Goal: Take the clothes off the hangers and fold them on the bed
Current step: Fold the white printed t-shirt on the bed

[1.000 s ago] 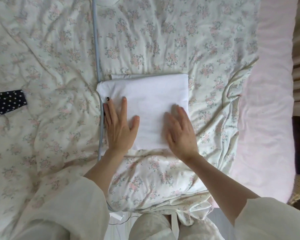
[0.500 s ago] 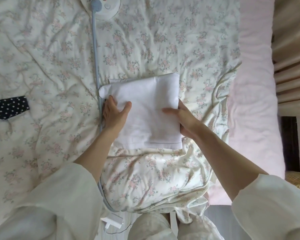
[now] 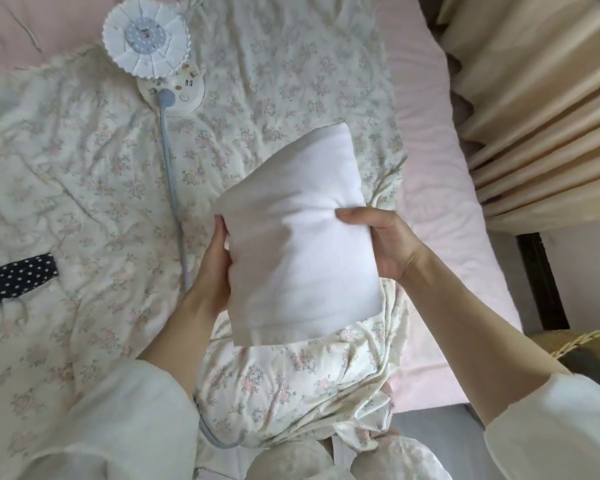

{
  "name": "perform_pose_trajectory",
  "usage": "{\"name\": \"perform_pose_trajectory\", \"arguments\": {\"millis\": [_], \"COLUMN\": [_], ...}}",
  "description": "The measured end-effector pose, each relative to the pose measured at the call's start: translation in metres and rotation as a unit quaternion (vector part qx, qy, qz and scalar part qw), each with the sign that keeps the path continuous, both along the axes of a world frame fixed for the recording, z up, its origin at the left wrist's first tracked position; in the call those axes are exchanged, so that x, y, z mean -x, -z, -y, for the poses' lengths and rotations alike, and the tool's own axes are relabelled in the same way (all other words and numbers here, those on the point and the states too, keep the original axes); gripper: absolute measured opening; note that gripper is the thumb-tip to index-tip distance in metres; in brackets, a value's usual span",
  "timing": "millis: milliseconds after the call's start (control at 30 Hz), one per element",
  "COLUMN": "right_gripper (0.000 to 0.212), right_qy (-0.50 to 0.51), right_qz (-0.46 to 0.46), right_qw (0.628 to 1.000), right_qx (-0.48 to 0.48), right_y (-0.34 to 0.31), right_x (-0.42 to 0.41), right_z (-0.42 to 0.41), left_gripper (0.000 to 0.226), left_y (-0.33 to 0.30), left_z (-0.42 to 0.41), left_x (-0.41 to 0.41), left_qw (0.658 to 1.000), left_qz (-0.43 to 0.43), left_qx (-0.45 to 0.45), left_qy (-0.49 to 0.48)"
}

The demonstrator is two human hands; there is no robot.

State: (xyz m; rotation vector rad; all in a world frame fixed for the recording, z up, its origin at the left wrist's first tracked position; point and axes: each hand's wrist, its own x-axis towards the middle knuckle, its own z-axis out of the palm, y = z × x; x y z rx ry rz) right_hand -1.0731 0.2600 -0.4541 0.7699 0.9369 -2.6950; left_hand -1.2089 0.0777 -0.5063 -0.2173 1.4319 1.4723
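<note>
The folded white garment is up off the bed, held between both hands above the rumpled floral quilt. It is a neat thick rectangle, tilted so that its far corner points up and to the right while its near hemmed edge hangs lowest, closest to the person.

The left hand grips the garment's left edge: the thumb side shows along the cloth and the fingers disappear underneath it. The right hand grips the right edge at about the middle, thumb lying across the top face and pressing a soft crease into the fabric, the other fingers hidden below. The garment spans the whole gap between the two hands, and both forearms reach in from loose cream sleeves.

Under the bundle the quilt lies wrinkled, and along its right side runs a pale pink sheet. Farther up the bed lies a small white lamp with a pleated round shade, and its blue-grey stem trails down the quilt, passing just left of the left hand. A dark polka-dot piece of cloth lies at the left edge, well apart from the hands. Beige curtains hang at the right.
</note>
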Motion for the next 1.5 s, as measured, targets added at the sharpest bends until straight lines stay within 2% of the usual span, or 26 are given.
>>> {"name": "perform_pose_trajectory", "arguments": {"millis": [100, 200, 333, 400, 467, 633, 733, 800, 867, 933, 1033, 1133, 1233, 1300, 1400, 1500], "right_gripper": [0.048, 0.030, 0.039, 0.036, 0.032, 0.031, 0.016, 0.025, 0.035, 0.030, 0.030, 0.038, 0.032, 0.038, 0.042, 0.043], "right_qy": [0.052, 0.091, 0.150, 0.182, 0.215, 0.281, 0.350, 0.382, 0.417, 0.455, 0.494, 0.512, 0.545, 0.564, 0.574, 0.562], "right_qz": [0.016, 0.071, 0.146, 0.164, 0.169, 0.213, 0.263, 0.302, 0.336, 0.360, 0.393, 0.414, 0.427, 0.437, 0.451, 0.465], "right_qw": [0.998, 0.993, 0.976, 0.967, 0.960, 0.932, 0.895, 0.869, 0.841, 0.811, 0.774, 0.752, 0.721, 0.701, 0.683, 0.684], "right_qx": [-0.015, -0.035, -0.055, -0.064, -0.069, -0.079, -0.089, -0.090, -0.082, -0.070, -0.049, -0.029, -0.014, -0.006, -0.015, -0.037], "right_y": [-0.005, -0.002, 0.006, 0.011, 0.015, 0.030, 0.046, 0.061, 0.080, 0.100, 0.142, 0.187, 0.255, 0.306, 0.385, 0.431], "right_x": [-0.041, -0.084, -0.165, -0.205, -0.255, -0.388, -0.478, -0.529, -0.584, -0.631, -0.680, -0.702, -0.724, -0.735, -0.741, -0.735], "right_z": [-0.025, -0.044, -0.062, -0.064, -0.067, -0.071, -0.070, -0.065, -0.061, -0.058, -0.055, -0.055, -0.056, -0.059, -0.058, -0.065], "left_gripper": [0.062, 0.050, 0.047, 0.048, 0.051, 0.073, 0.061, 0.057, 0.060, 0.057, 0.049, 0.045, 0.053, 0.052, 0.047, 0.047], "left_y": [-0.018, -0.028, -0.043, -0.045, -0.045, -0.025, -0.004, 0.009, 0.029, 0.045, 0.077, 0.110, 0.181, 0.231, 0.307, 0.356], "left_z": [-0.028, -0.053, -0.094, -0.111, -0.133, -0.186, -0.223, -0.243, -0.266, -0.287, -0.317, -0.338, -0.355, -0.365, -0.370, -0.375], "left_x": [-0.018, -0.032, -0.074, -0.099, -0.140, -0.261, -0.353, -0.405, -0.463, -0.518, -0.584, -0.620, -0.657, -0.675, -0.695, -0.696], "left_qw": [1.000, 0.998, 0.987, 0.978, 0.964, 0.940, 0.920, 0.903, 0.886, 0.871, 0.848, 0.830, 0.793, 0.778, 0.766, 0.766], "left_qz": [0.012, 0.009, 0.018, 0.037, 0.025, -0.056, -0.081, -0.079, -0.093, -0.110, -0.137, -0.157, -0.180, -0.187, -0.216, -0.249], "left_qx": [-0.013, 0.010, 0.038, 0.046, 0.083, 0.157, 0.171, 0.177, 0.179, 0.172, 0.143, 0.126, 0.149, 0.153, 0.164, 0.189], "left_qy": [0.022, 0.068, 0.155, 0.199, 0.253, 0.298, 0.343, 0.382, 0.417, 0.447, 0.492, 0.521, 0.563, 0.580, 0.583, 0.562]}}
